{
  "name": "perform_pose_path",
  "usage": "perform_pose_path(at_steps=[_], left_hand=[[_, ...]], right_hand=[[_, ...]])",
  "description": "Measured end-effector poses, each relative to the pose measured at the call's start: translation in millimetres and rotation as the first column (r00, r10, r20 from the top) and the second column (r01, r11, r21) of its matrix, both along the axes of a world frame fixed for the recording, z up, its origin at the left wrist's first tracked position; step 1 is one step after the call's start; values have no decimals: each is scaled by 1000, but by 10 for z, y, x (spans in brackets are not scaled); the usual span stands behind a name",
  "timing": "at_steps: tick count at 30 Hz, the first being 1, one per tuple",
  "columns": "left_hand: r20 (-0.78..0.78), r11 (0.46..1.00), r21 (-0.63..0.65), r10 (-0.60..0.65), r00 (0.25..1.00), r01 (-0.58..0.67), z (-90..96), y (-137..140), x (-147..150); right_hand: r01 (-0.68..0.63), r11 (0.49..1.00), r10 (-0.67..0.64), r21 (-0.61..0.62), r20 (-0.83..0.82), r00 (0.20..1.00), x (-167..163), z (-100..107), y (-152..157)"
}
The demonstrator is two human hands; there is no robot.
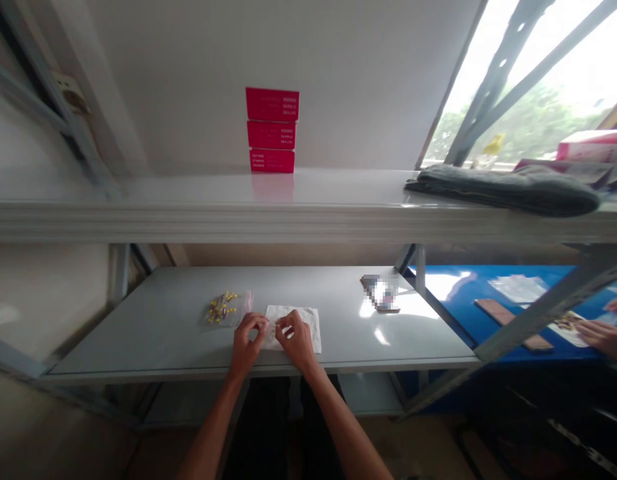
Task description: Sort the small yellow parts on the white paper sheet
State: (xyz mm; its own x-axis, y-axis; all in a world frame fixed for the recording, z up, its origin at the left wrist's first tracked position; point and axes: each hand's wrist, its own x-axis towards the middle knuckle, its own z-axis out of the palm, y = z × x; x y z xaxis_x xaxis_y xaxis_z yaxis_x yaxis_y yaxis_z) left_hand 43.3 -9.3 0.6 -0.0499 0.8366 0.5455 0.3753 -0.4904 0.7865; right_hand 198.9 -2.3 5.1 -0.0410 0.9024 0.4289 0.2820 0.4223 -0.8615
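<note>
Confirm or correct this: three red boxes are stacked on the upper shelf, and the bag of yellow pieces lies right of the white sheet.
Wrong side: the head view shows the bag left of the white sheet. Three red boxes are stacked on the upper shelf.

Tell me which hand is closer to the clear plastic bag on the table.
Left. The left hand is close beside the clear plastic bag; the right hand is farther off, over the white cloth-like square.
</note>
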Motion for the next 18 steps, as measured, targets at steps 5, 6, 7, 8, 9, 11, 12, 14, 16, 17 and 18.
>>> perform_pose_path(at_steps=[5,6,7,8,9,11,12,14,16,17,18], left_hand=[[234,981,-194,48,971,-2,-105,157,-38],[257,968,-248,32,966,34,-119,178,-33],[281,954,-288,1,960,83,-125,192,-22],[316,940,-313,-34,948,138,-122,202,-6],[365,927,-323,-65,929,192,-111,208,14],[484,907,-309,-108,869,285,-66,218,57],[539,901,-294,-120,834,319,-37,224,76],[605,899,-268,-124,787,348,24,245,97],[610,913,-252,-107,785,320,66,281,92],[597,926,-244,-91,797,289,77,304,82],[576,938,-234,-77,814,255,80,329,69]], right_hand=[[-148,989,148,10,-138,979,61,239,206],[-187,982,188,21,-163,968,91,287,250],[-227,973,228,30,-186,956,122,326,292],[-261,965,262,36,-207,943,155,354,331],[-286,957,288,42,-223,931,188,371,366],[-302,952,306,55,-254,918,251,368,420],[-293,954,299,62,-268,916,283,351,437],[-252,965,261,65,-269,927,355,297,449],[-197,979,204,54,-217,955,437,228,433],[-171,984,177,48,-172,969,477,190,418],[-146,988,151,42,-122,981,514,152,401]])
